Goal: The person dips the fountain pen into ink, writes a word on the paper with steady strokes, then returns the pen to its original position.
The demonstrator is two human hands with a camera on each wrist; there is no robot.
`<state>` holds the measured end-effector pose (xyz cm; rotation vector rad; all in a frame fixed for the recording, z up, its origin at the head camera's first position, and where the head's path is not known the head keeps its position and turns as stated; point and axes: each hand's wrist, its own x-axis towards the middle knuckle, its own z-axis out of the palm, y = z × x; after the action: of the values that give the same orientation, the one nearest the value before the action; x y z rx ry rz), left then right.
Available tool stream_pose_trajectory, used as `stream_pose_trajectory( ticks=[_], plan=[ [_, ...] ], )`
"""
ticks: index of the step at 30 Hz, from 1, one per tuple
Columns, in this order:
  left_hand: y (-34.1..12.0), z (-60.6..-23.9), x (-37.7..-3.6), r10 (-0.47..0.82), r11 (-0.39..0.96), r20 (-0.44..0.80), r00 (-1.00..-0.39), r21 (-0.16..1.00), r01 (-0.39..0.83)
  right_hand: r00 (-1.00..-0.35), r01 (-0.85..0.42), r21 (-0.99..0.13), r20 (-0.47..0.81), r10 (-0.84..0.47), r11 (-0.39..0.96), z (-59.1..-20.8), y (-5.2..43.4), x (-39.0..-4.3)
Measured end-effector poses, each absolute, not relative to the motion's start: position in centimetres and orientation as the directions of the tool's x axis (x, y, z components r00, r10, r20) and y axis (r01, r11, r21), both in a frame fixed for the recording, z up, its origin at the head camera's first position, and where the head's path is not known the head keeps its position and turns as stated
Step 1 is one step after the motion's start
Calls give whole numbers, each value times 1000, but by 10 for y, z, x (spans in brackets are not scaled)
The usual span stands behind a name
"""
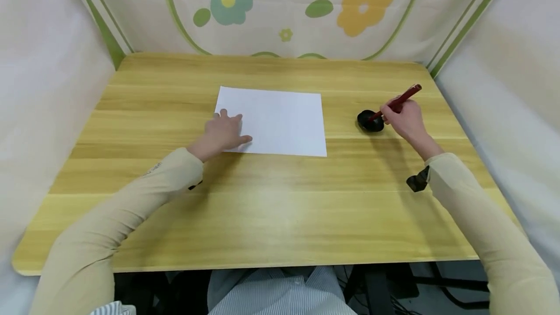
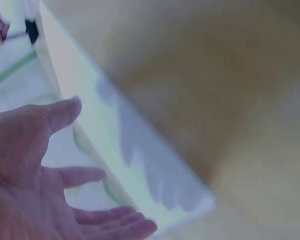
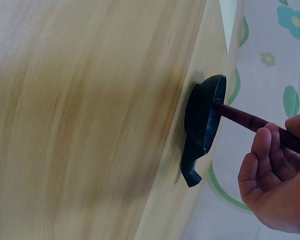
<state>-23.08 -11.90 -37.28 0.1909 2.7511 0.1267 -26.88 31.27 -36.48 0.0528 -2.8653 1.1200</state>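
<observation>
My right hand pinches a dark red brush between curled fingers and thumb, its shaft slanting down to the left. The brush's lower end is inside a small black dish, so its tip is hidden. In the right wrist view, the dish shows a short bent spout or handle. Farther left, a white sheet of paper lies on the table. Over the paper's left side, my left hand spreads its fingers and holds nothing. In the left wrist view that hand is palm-side visible; contact with the sheet is unclear.
The wooden table has its front edge close to my body. A flowered white curtain stands behind it, with white cloth along the sides. Both sleeves reach over the tabletop.
</observation>
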Motion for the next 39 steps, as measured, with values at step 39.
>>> stream_pose_trajectory(
  ticks=[39],
  plan=[
    [-134,-394,-235,421,906,-400,-814,225,358,-996,40,-728,24,83,684,-365,320,-262]
  ],
)
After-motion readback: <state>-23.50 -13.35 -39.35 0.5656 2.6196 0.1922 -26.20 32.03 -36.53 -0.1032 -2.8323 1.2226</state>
